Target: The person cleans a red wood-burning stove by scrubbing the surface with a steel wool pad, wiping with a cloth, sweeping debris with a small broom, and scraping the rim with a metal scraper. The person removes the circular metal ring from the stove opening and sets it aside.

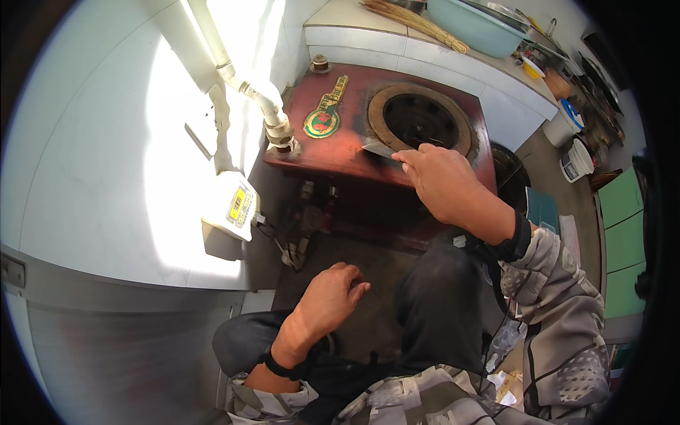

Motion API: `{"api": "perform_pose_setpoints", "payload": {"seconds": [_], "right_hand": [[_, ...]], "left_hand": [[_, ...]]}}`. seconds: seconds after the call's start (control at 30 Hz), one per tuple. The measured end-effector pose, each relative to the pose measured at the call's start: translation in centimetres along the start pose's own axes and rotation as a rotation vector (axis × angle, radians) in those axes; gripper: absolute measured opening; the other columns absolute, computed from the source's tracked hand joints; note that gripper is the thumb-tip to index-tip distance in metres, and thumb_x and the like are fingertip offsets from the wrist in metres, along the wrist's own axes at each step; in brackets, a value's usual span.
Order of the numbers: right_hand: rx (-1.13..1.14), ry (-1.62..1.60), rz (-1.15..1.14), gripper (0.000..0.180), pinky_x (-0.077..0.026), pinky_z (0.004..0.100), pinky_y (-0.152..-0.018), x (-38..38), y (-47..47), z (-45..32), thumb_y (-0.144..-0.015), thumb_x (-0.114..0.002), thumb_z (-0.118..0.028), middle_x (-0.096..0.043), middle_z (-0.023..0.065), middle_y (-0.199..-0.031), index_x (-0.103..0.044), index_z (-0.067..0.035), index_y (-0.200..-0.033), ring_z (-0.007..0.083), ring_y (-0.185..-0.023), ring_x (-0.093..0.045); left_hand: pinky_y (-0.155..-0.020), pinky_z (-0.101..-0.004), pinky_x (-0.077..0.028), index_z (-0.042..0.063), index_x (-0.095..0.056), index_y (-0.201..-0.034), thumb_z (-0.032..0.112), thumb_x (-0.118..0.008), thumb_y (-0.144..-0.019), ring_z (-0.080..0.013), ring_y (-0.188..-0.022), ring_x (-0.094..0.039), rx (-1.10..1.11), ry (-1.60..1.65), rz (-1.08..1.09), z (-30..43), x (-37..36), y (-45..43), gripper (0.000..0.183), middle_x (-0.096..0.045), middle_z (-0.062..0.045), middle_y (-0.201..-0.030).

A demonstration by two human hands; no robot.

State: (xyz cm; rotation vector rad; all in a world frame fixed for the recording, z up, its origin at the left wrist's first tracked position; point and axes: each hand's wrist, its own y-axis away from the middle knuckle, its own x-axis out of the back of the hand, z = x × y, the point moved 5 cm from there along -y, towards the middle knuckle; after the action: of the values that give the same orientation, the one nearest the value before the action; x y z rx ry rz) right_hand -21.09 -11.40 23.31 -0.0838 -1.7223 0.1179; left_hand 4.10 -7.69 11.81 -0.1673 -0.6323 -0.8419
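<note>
My right hand (pixel 443 183) grips a thin, flat metal scraper (pixel 379 149), whose handle is hidden by the fingers. Its blade lies at the front edge of a rusty ring (pixel 383 123) on the top of a red metal stove (pixel 348 139). Inside that ring is a dark round opening (pixel 419 119). My left hand (pixel 329 297) is held low before the stove, near my left knee, with fingers loosely bent and nothing seen in them. A key-shaped sticker (pixel 325 114) bearing writing is on the stove top.
A white pipe (pixel 268 103) rises from the stove's left corner. Left of it is a control box (pixel 231 207) with a lit display. A straw brush (pixel 414 22) and a light-blue basin (pixel 475 29) sit on the tiled counter behind. White buckets (pixel 576 162) stand at right.
</note>
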Motion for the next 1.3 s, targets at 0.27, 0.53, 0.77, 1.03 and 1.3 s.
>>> {"api": "perform_pose_setpoints", "payload": {"seconds": [0.27, 0.53, 0.77, 1.03, 1.3], "right_hand": [[-0.056, -0.017, 0.085, 0.028, -0.057, 0.0543, -0.086, 0.7, -0.7, -0.4, -0.112, -0.061, -0.021, -0.07, 0.0168, -0.102, -0.078, -0.013, -0.133, 0.0422, -0.097, -0.071], [0.021, 0.126, 0.067, 0.028, -0.062, 0.0479, -0.083, 0.3, -0.2, 2.4, -0.109, -0.061, -0.018, -0.073, 0.014, -0.106, -0.079, -0.013, -0.13, 0.0346, -0.094, -0.076], [-0.026, 0.252, 0.067, 0.029, -0.06, 0.0528, -0.084, -0.5, -4.5, 2.6, -0.111, -0.059, -0.019, -0.073, 0.0168, -0.107, -0.08, -0.014, -0.13, 0.0404, -0.095, -0.075], [-0.062, 0.329, -0.051, 0.036, -0.064, 0.0449, -0.085, -0.1, -3.7, 1.6, -0.096, -0.071, -0.011, -0.074, 0.0155, -0.115, -0.079, -0.014, -0.131, 0.0361, -0.097, -0.078], [0.017, 0.367, -0.043, 0.03, -0.061, 0.048, -0.083, 0.5, -4.3, 2.2, -0.11, -0.06, -0.02, -0.073, 0.0141, -0.105, -0.08, -0.015, -0.131, 0.036, -0.095, -0.075]], "left_hand": [[-0.084, -0.0466, -0.059, -0.002, -0.078, -0.109, 0.021, -0.077, -0.103, -0.0409, -0.094, -0.073, -0.004, -0.035, -0.022, 0.1, 0.1, 0.0, 0.024, -0.073, -0.021, -0.104], [-0.084, -0.0464, -0.059, -0.002, -0.078, -0.108, 0.021, -0.077, -0.103, -0.0409, -0.094, -0.073, -0.006, -0.041, -0.01, 0.2, 0.2, 0.0, 0.023, -0.073, -0.021, -0.104], [-0.084, -0.0465, -0.059, -0.002, -0.078, -0.107, 0.021, -0.077, -0.103, -0.0413, -0.095, -0.073, -0.013, -0.022, 0.005, 0.0, 0.2, 0.1, 0.023, -0.073, -0.021, -0.103], [-0.084, -0.0465, -0.06, -0.002, -0.079, -0.107, 0.02, -0.078, -0.102, -0.0415, -0.095, -0.074, -0.017, -0.01, -0.007, 0.2, 0.4, 0.1, 0.022, -0.073, -0.022, -0.102], [-0.083, -0.0462, -0.06, -0.001, -0.079, -0.107, 0.02, -0.077, -0.102, -0.0409, -0.095, -0.074, 0.005, 0.007, -0.001, 0.2, 0.7, 0.3, 0.022, -0.073, -0.021, -0.103]]}}
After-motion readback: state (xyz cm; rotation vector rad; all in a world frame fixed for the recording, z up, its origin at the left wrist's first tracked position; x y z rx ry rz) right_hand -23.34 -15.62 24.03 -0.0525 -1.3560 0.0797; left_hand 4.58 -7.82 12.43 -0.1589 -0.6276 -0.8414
